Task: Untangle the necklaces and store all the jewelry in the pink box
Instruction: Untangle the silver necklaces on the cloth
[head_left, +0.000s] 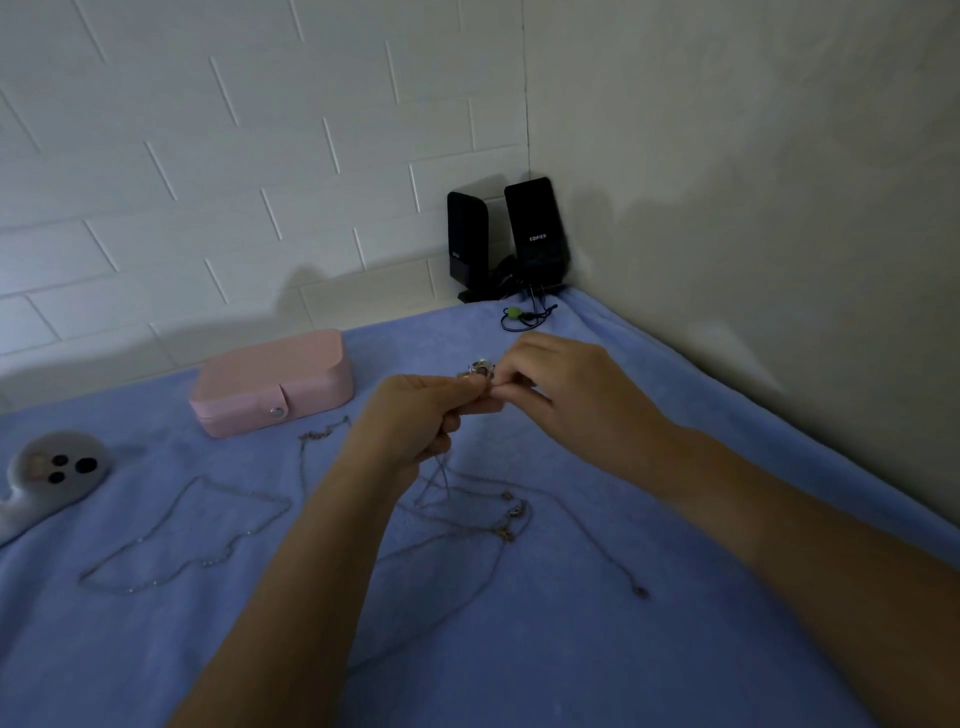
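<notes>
1. Both bare forearms reach in from the bottom edge and meet above the blue towel-like cloth (519, 649) that covers the surface.
2. The left hand (415, 410) has its grip pinched shut on a knot of thin silver chains, with the fingers curled under it.
3. The right hand (566, 389) meets it from the right, its fingertips (501, 391) closed on the same small knot, so the two grips touch at that one point.
4. From the knot the tangled thin silver necklaces (467, 514) hang down and trail toward the camera, spreading over the cloth below the hands; their long run lies away from the grips, nearward and to the right, ending at a small pendant (641, 591).
5. A separate silver chain (187, 535) lies spread in a loop to the left, apart from the tangle.
6. The closed pink oblong box with a snap tab (272, 384) sits to the left of the hands, nearer the left hand; judging by this, that hand would reach it more easily.
7. A small shiny cluster (478, 368) shows just behind the fingers; what it is cannot be told.
</notes>
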